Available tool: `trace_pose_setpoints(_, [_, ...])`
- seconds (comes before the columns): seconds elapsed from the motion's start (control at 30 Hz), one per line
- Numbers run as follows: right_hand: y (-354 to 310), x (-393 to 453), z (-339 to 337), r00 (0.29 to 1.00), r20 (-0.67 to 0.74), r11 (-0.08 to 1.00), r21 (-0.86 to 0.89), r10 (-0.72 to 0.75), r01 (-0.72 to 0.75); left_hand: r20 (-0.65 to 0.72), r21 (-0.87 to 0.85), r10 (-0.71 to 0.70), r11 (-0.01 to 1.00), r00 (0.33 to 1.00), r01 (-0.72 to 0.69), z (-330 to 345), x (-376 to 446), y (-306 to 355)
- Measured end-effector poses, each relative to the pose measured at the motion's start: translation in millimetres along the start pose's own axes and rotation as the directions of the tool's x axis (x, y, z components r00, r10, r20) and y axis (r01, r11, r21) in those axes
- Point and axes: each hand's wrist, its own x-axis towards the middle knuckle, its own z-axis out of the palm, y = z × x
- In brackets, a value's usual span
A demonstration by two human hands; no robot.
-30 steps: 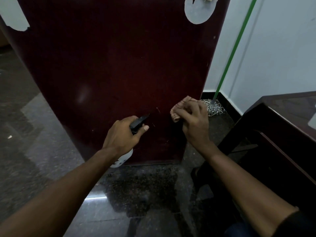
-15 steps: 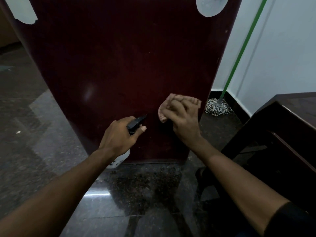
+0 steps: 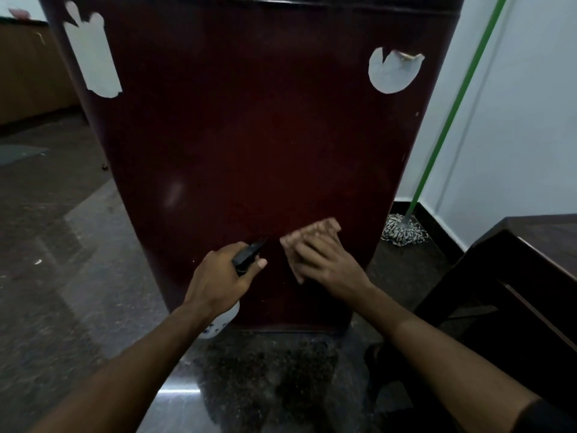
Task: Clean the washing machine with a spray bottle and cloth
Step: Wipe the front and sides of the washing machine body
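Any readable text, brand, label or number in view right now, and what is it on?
No text can be read.
Washing machine: no brand or lettering shows on its dark red panel.
Left sticker patch: pale torn remnant, blank.
Right sticker patch: pale torn remnant, blank.
Spray bottle, gripped by the left hand: small dark marks, too blurred to read.
Cloth under the right hand: no print visible.

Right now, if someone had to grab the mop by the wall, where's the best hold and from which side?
Grip the mop on its green handle, at mid-length, coming from the open floor side in front. The straight thin pole leans against the white wall, so the wall side is blocked, while the stringy head on the floor is limp and tucked beside the washing machine, a poor place to hold.
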Motion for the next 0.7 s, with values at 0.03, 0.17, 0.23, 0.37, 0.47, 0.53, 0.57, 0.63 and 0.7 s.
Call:
trace_pose_setpoints(0.03, [0, -16, -4, 0.995, 0.082, 0.998, -0.028, -0.059, 0.062, -0.011, -0.004, -0.01, 1.0, 1.0, 0.01, -3, 0, -2])
trace_pose_setpoints(0.17, [19, -47, -19, 0.981, 0.043, 0.978, -0.1, 0.191, -0.186, -0.03, -0.007, -0.038, 0.999, 0.999, 0.038, -10, -8, -12])
trace_pose_setpoints(0.23, [21, -27, -17, 0.951, -0.07, 0.946, -0.109, 0.3, -0.306, -0.024, -0.003, -0.041, 0.999, 0.999, 0.041, -9, -12, -18])
trace_pose_setpoints(0.37, [-3, 27, 7, 0.986, -0.072, 0.988, -0.036, 0.148, -0.151, -0.01, 0.013, -0.011, 1.0, 1.0, 0.011, -8, -16, -23])
trace_pose_setpoints(0.47, [-16, 0, 12, 0.98, 0.142, 0.982, -0.105, -0.142, 0.158, -0.035, 0.009, -0.042, 0.999, 0.999, 0.043, -13, -19, -26])
trace_pose_setpoints(0.53, [-11, -24, 2, 0.968, 0.196, 0.975, -0.123, -0.156, 0.183, -0.047, -0.004, -0.042, 0.999, 0.998, 0.042, -17, -23, -31])
trace_pose_setpoints(0.57, [-6, -27, -3, 0.985, 0.155, 0.983, -0.152, -0.081, 0.104, -0.054, -0.012, -0.036, 0.999, 0.998, 0.035, -18, -27, -33])
trace_pose_setpoints(0.63, [0, -10, -6, 0.985, -0.002, 0.969, -0.179, 0.175, -0.173, -0.063, -0.014, -0.036, 0.999, 0.997, 0.035, -20, -33, -40])
trace_pose_setpoints(0.7, [0, 25, -1, 0.969, -0.083, 0.966, -0.088, 0.235, -0.242, -0.055, 0.004, -0.032, 0.999, 0.998, 0.032, -20, -37, -45])
